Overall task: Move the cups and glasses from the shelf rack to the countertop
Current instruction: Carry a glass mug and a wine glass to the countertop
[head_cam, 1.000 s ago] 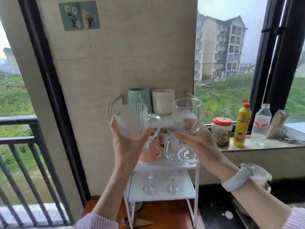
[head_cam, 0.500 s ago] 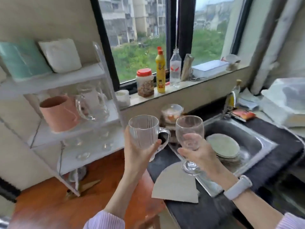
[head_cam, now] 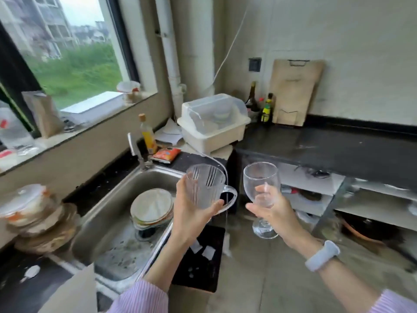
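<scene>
Head-worn camera (wide-angle) looks down, close over the sink.

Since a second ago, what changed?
The person turned right, from the shelf rack past the sink toward the black countertop. Unchanged: left hand grips the ribbed glass mug, right hand the wine glass.

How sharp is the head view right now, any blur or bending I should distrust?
Head view: the glass mug and wine glass in the hands read fairly sharp; the stacked bowls at left are smeared by motion blur; the wide lens bows the window frame; soft daylight, no hard glare.
</scene>
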### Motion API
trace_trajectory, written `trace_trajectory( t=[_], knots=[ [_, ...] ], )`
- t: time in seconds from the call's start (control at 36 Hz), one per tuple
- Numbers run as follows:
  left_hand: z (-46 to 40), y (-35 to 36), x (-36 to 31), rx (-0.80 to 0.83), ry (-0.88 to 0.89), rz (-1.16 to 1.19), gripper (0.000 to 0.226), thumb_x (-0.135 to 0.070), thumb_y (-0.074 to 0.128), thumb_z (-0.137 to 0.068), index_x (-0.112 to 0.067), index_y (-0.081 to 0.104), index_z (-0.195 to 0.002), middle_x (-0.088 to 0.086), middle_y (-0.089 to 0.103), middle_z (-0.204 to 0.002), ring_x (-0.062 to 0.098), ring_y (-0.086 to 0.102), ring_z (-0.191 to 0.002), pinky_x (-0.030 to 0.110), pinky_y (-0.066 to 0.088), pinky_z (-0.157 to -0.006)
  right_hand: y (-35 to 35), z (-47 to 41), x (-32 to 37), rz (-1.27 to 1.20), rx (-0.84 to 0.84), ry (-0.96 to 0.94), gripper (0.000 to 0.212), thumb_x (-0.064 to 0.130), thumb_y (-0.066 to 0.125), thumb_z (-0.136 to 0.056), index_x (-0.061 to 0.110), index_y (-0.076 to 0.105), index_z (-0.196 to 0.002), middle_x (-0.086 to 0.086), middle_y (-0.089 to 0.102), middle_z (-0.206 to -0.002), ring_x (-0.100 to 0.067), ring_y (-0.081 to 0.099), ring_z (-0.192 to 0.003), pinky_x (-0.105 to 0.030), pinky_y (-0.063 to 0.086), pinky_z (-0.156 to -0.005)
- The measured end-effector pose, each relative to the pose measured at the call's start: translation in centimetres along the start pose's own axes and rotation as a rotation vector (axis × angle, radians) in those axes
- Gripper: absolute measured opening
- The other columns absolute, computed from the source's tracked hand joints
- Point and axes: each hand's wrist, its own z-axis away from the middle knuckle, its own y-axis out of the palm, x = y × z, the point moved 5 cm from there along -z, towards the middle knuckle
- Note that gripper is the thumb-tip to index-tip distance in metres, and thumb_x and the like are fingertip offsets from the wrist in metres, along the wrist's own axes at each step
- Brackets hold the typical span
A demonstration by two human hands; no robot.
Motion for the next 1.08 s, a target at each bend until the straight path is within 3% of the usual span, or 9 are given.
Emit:
trace_trajectory(
  t=[0.14,0.22,0.28,0.36,0.5,0.58,0.67,0.92,1.08],
  knots=[
    [-4.6,10.8,-1.1,0.161,0.008,0.076,0.084,-0.052,0.079,-0.053,-0.045,0.030,-0.121,-0.010,0.051,-0.122,0.006,0.052,-0.114,0.025,0.044,-0.094,-9.2,-3.4,-2.7,0.027,-0.160,0.030,0.040,0.014,0.073,-0.076,0.018,0.051,-0.110,0.006,0.054,-0.088,-0.005,0.052,-0.076,-0.001,0.040,-0.059],
    [-7.6,16.4,-1.8,0.227,0.019,0.103,0.078,-0.052,0.078,-0.053,-0.051,0.031,-0.114,-0.019,0.051,-0.117,-0.007,0.052,-0.108,0.008,0.041,-0.087,-13.7,-5.6,-4.1,0.022,-0.243,0.049,0.041,0.015,0.073,-0.076,0.019,0.050,-0.109,0.007,0.054,-0.091,-0.003,0.053,-0.080,-0.006,0.043,-0.068],
    [-9.8,19.8,-2.0,0.263,0.019,0.105,0.083,-0.054,0.078,-0.053,-0.041,0.033,-0.120,-0.015,0.051,-0.118,-0.004,0.052,-0.108,0.008,0.041,-0.086,-16.5,-7.3,-5.1,-0.007,-0.296,0.072,0.047,0.014,0.073,-0.075,0.015,0.050,-0.115,0.006,0.056,-0.094,-0.007,0.056,-0.082,-0.023,0.047,-0.081],
    [-13.6,25.0,-2.1,0.294,0.039,0.089,0.091,-0.048,0.080,-0.056,-0.027,0.031,-0.129,-0.003,0.047,-0.128,0.012,0.050,-0.115,0.031,0.046,-0.096,-20.5,-10.5,-6.3,-0.015,-0.366,0.091,0.054,0.014,0.074,-0.074,0.012,0.048,-0.122,0.001,0.059,-0.101,-0.010,0.058,-0.091,-0.033,0.049,-0.086],
    [-21.5,34.2,-2.7,0.355,0.111,0.116,0.081,-0.032,0.083,-0.062,-0.036,0.027,-0.121,-0.003,0.044,-0.128,0.013,0.048,-0.115,0.030,0.043,-0.095,-27.0,-17.4,-7.1,-0.040,-0.466,0.059,0.043,0.007,0.073,-0.074,0.014,0.051,-0.111,0.002,0.058,-0.097,-0.008,0.058,-0.080,-0.022,0.051,-0.071],
    [-26.7,39.8,-3.2,0.375,0.132,0.142,0.084,-0.029,0.082,-0.063,-0.031,0.028,-0.127,-0.003,0.043,-0.129,0.012,0.046,-0.115,0.026,0.042,-0.093,-31.1,-22.3,-7.2,-0.009,-0.531,0.048,0.043,0.011,0.075,-0.074,0.023,0.050,-0.106,0.007,0.057,-0.097,-0.011,0.057,-0.088,-0.031,0.049,-0.082],
    [-31.7,45.0,-4.2,0.399,0.135,0.175,0.085,-0.029,0.082,-0.064,-0.031,0.027,-0.129,-0.010,0.040,-0.124,0.008,0.044,-0.112,0.019,0.040,-0.085,-35.0,-27.4,-7.1,-0.025,-0.534,0.054,0.043,0.012,0.072,-0.076,0.020,0.050,-0.112,0.007,0.057,-0.098,-0.010,0.059,-0.088,-0.024,0.050,-0.078],
    [-43.2,59.9,-5.8,0.490,0.125,0.197,0.089,-0.029,0.082,-0.064,-0.021,0.027,-0.134,-0.005,0.042,-0.129,0.013,0.044,-0.119,0.031,0.042,-0.098,-46.5,-38.7,-9.6,-0.020,-0.633,0.097,0.052,0.016,0.073,-0.076,0.015,0.049,-0.122,0.004,0.057,-0.101,-0.015,0.058,-0.095,-0.028,0.048,-0.083],
    [-47.5,69.6,-3.6,0.566,0.115,0.182,0.093,-0.028,0.082,-0.064,-0.026,0.025,-0.136,-0.002,0.042,-0.137,0.014,0.044,-0.122,0.028,0.040,-0.097,-53.4,-45.2,-14.1,0.007,-0.643,0.150,0.054,0.019,0.074,-0.076,0.016,0.048,-0.123,-0.002,0.058,-0.111,-0.016,0.058,-0.103,-0.033,0.048,-0.092]
  ],
)
